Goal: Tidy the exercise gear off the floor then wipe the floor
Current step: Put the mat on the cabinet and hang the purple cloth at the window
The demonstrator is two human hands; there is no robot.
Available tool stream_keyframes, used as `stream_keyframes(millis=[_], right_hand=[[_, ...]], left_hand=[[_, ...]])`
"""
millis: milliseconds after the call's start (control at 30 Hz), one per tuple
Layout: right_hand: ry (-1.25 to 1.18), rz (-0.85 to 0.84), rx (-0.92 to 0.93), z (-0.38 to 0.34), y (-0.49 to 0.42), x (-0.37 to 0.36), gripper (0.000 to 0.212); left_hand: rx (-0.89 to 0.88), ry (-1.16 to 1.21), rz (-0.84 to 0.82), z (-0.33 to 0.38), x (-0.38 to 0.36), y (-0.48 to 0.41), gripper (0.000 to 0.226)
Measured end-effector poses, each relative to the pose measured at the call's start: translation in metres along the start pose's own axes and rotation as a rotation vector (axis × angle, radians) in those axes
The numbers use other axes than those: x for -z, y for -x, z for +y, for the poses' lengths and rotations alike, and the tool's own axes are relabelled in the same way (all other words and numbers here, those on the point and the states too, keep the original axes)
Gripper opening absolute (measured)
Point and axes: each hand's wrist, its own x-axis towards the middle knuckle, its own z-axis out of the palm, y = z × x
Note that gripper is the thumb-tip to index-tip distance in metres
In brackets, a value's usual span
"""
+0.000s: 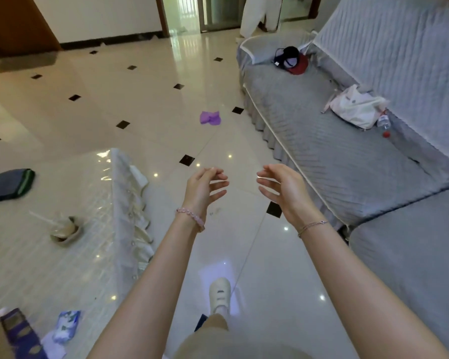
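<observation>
From the head view: left hand [202,187] and right hand [283,190] held out apart over the glossy floor [140,99], fingers loosely spread, gripping nothing. Farther ahead on the tiles, crumpled purple piece [210,117], near the grey sofa [322,151].

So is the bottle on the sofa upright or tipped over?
Tipped over: the bottle rests on its side on the sofa seat, beside the white bag.

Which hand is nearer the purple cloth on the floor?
Left. The left hand is held out almost directly short of the purple cloth. The right hand is level with the left but farther toward the sofa. Neither touches the cloth.
</observation>
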Motion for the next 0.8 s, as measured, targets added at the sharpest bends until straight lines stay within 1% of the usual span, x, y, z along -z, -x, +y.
stream_keyframes(millis=[267,467,633,800], right_hand=[[0.003,-0.031,-0.014,-0.049,-0.143,-0.076,0.013],[0.017,-0.059,-0.021,-0.072,-0.239,-0.115,0.012],[0.04,-0.094,-0.032,-0.087,-0.331,-0.14,0.014],[0.053,-0.146,-0.078,-0.112,-0.444,-0.174,0.015]], left_hand=[[0.009,0.0,0.029,0.068,0.01,-0.143,0.017],[-0.013,0.011,0.071,0.102,0.015,-0.24,0.016],[-0.027,0.01,0.109,0.122,0.01,-0.323,0.017],[-0.009,0.004,0.169,0.152,-0.007,-0.425,0.018]])
